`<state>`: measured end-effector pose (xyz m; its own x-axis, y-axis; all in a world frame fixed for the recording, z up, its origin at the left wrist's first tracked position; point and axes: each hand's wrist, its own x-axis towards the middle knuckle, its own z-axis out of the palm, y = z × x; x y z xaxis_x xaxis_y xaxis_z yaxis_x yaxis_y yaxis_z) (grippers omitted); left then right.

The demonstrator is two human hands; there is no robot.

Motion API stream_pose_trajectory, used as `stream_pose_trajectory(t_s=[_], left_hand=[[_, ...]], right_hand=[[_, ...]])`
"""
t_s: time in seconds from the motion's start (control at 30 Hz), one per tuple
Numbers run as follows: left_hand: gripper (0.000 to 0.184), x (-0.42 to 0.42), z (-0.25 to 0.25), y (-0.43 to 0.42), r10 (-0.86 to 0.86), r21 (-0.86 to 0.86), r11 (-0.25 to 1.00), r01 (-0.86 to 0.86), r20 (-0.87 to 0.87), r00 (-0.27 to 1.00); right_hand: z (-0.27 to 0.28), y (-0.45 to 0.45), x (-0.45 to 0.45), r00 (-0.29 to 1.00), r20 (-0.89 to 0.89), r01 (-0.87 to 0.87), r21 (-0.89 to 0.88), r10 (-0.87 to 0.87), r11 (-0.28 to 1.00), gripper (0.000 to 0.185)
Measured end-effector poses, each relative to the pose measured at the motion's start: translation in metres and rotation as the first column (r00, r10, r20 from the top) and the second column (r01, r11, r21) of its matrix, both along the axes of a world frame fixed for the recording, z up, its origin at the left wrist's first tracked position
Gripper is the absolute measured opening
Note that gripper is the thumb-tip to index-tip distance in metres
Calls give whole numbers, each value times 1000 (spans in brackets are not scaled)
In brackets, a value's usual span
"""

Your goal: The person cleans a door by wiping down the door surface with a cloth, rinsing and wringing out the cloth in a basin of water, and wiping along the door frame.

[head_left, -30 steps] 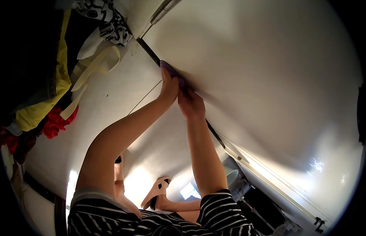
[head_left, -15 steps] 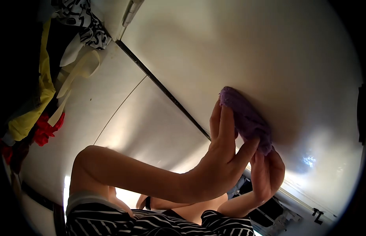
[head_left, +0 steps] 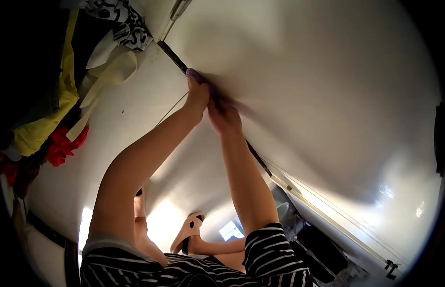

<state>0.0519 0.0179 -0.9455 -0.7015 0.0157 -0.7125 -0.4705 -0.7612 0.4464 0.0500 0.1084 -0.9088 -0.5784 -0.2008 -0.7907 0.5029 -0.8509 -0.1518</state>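
Observation:
A purple cloth [head_left: 194, 74] lies against the large white panel [head_left: 299, 95], close to the dark strip [head_left: 172, 56] along the panel's edge. My left hand [head_left: 198, 98] presses on the cloth with fingers partly hidden behind it. Just right of and below it, my right hand [head_left: 224, 116] is closed on the lower end of the same cloth. Both arms are stretched out forward, and the two hands almost touch.
Hanging clothes are at the left: a yellow piece [head_left: 43, 129], a red one [head_left: 62, 146] and a black-and-white patterned one [head_left: 129, 28]. A slipper [head_left: 190, 228] is on my foot below. Dark items [head_left: 320, 251] stand at lower right.
From half a second ago, both hands and the purple cloth have moved from the panel's middle, up and left to the dark strip, near where they were one second ago.

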Motion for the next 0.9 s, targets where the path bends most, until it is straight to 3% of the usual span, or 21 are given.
stream_pose_trajectory(t_s=[0.1, 0.2, 0.23, 0.3, 0.4, 0.47, 0.53, 0.57, 0.63, 0.7, 0.8, 0.83, 0.9], left_hand=[[60, 6, -3, 10, 59, -166, 983, -73, -88, 994], [63, 14, 55, 17, 35, -192, 980, -56, -111, 993], [63, 17, 61, 35, 66, -448, 879, -165, -229, 971], [67, 30, 106, 40, -47, -589, 797, -132, -280, 959], [60, 42, 161, 38, 35, -500, 821, -276, -438, 898], [51, 41, 173, 34, -144, -646, 627, -436, -646, 750], [34, 30, 185, 33, -271, -656, 427, -623, -749, 604], [35, 22, 197, 33, -279, -650, 379, -658, -759, 589], [37, 5, 208, 43, -250, -492, 398, -774, -870, 424], [32, -2, 206, 54, -355, -462, 258, -849, -862, 361], [26, -9, 179, 62, -525, -373, 85, -924, -805, 277], [26, -7, 158, 65, -591, -337, 47, -940, -768, 246], [32, 2, 104, 75, -734, -352, 61, -934, -650, 197]], right_hand=[[-14, 3, 5, 995, -39, -82, 112, 87, 990, 41], [21, 21, 8, 978, -120, -171, 27, 173, 985, 41], [47, 24, 9, 973, -116, -193, 55, 198, 980, 40], [107, 28, 16, 963, -107, -233, 120, 246, 965, 38], [157, 52, 29, 950, -155, -262, 84, 272, 962, 36], [197, 55, 41, 976, -135, -159, 105, 173, 982, 32], [241, 55, 52, 990, -128, -49, 43, 54, 998, 30], [262, 55, 54, 992, -129, 8, -24, -11, 1000, 30], [284, 57, 60, 986, -147, 69, -98, -83, 993, 29], [279, 69, 62, 981, -150, 91, -188, -120, 978, 28], [254, 83, 58, 989, -11, 146, -135, -148, 980, 25], [234, 88, 58, 987, 33, 158, -205, -155, 966, 26], [174, 118, 64, 990, 43, 138, -87, -134, 987, 26]])
